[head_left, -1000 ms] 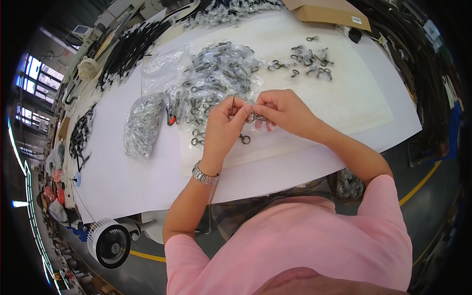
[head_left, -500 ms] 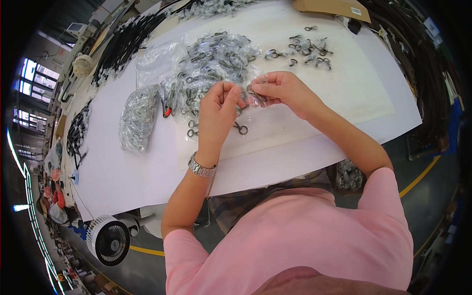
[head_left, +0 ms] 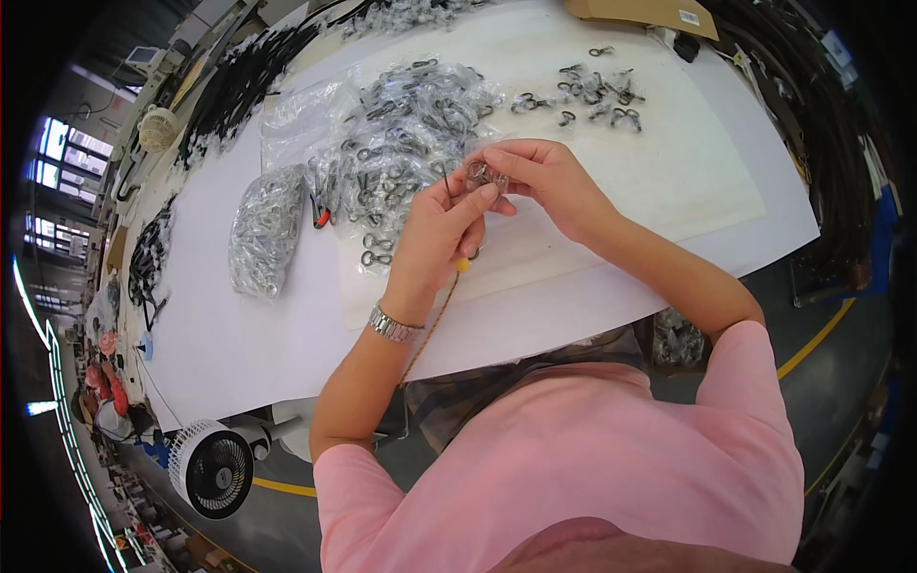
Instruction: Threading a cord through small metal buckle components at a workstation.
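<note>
My left hand (head_left: 441, 225) and my right hand (head_left: 537, 178) meet above the white table (head_left: 239, 334), both pinching one small metal ring clip (head_left: 477, 174) between the fingertips. A thin brown cord with a yellow bead (head_left: 461, 265) hangs down from under my left hand. A metal watch (head_left: 393, 326) sits on my left wrist. Just beyond my hands lies a big heap of dark metal clips in clear bags (head_left: 401, 134). A few loose clips (head_left: 375, 256) lie on the table left of my left hand.
A clear bag of silvery rings (head_left: 266, 227) lies at the left. Several finished clips (head_left: 597, 91) are scattered at the back right, near a cardboard box (head_left: 640, 11). Black straps (head_left: 234, 81) pile up at the far left. A white fan (head_left: 212, 468) stands below the table edge.
Both hands have drawn closer together and risen slightly over the table, still working the same small clip. The brown cord with its yellow bead now shows below my left hand.
</note>
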Demonstrator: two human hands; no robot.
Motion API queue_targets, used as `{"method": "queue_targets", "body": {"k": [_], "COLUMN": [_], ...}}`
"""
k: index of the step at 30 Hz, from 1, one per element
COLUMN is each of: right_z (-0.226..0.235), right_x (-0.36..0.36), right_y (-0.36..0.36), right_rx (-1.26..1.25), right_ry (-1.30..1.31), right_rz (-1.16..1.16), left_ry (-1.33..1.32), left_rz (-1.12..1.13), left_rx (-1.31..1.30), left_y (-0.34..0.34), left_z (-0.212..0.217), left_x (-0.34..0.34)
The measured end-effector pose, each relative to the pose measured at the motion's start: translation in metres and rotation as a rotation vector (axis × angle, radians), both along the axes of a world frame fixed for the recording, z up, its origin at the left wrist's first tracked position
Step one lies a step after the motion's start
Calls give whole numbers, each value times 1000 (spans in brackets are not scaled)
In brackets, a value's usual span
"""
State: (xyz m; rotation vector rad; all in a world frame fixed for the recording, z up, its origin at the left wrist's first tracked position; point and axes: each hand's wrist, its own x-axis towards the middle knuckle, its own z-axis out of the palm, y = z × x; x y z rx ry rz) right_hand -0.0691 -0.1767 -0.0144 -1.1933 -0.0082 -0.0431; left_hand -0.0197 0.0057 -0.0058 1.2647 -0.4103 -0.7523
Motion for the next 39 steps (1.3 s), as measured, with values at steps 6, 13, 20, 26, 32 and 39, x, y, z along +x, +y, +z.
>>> {"method": "queue_targets", "body": {"k": [6,13,20,26,32,39], "right_z": [-11,-14,-7,-7,-4,-6], "right_x": [-3,-3,-4,-4,0,-1], "right_y": [1,-1,2,-5,-12,-13], "right_rx": [195,183,158,192,239,230], "right_ry": [137,116,71,94,187,269], "right_rz": [150,123,127,133,-38,-24], "left_ry": [1,-77,-30,-86,-663,-1140], "left_rz": [18,27,-26,-1,153,331], "left_rx": [1,60,55,125,283,633], "left_y": [5,2,7,5,5,11], "left_z": [-2,8,-4,2,-2,6], "left_x": [6,-2,5,0,-2,0]}}
